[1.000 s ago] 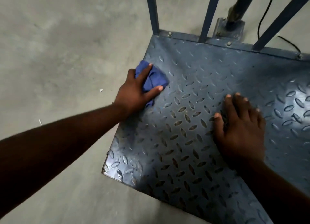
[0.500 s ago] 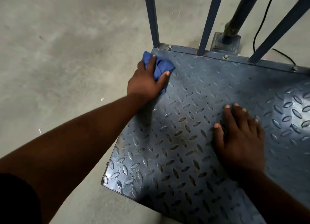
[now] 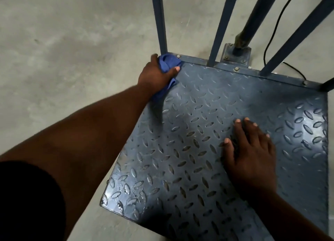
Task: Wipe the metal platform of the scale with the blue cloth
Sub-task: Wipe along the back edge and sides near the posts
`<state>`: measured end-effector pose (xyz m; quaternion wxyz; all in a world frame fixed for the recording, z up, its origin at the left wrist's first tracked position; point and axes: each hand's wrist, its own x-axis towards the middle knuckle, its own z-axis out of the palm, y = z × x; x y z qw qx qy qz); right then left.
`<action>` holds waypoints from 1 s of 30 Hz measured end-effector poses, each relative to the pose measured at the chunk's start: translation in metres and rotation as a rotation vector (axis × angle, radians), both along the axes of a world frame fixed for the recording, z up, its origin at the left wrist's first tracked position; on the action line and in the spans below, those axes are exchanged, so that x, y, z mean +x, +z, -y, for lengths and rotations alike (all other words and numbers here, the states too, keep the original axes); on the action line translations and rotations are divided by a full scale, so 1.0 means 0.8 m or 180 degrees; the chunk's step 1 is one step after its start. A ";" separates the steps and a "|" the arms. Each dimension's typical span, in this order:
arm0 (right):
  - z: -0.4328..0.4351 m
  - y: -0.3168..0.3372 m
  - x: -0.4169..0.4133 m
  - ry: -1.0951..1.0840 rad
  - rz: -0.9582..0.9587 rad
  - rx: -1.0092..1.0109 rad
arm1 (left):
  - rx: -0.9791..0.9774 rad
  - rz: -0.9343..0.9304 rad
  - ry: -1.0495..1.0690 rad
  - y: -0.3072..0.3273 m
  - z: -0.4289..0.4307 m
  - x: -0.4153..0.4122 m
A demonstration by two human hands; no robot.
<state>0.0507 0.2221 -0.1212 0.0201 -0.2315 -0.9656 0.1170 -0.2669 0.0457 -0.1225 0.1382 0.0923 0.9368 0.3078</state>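
Observation:
The scale's metal platform (image 3: pixel 207 114) is a blue-grey checker plate lying on the concrete floor. My left hand (image 3: pixel 155 76) grips the bunched blue cloth (image 3: pixel 168 62) and presses it onto the platform's far left corner, right at the foot of the leftmost upright bar. A tail of the cloth sticks out under my wrist. My right hand (image 3: pixel 251 150) lies flat on the plate, palm down, fingers spread, holding nothing.
Several blue upright bars (image 3: pixel 220 25) rise from the platform's far edge. A dark pole (image 3: pixel 253 22) stands on a bolted bracket behind it, and a black cable (image 3: pixel 271 34) trails over the grey concrete floor (image 3: pixel 72 51) on the far right.
My left hand has slid the cloth away from me along the platform's left edge, up into the far left corner. My right hand has stayed planted on the plate.

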 end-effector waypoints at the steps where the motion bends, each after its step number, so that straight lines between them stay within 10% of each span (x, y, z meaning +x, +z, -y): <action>1: -0.001 -0.001 0.000 -0.0008 0.0003 0.0011 | 0.0198 0.0032 0.0143 -0.002 0.000 -0.003; 8: -0.001 -0.001 0.002 -0.0024 0.0009 -0.0023 | -0.0116 -0.0599 0.0531 -0.012 0.020 0.035; 30: -0.001 -0.002 0.001 -0.0004 -0.0091 -0.0005 | 0.0052 0.0458 0.0422 -0.004 0.025 0.012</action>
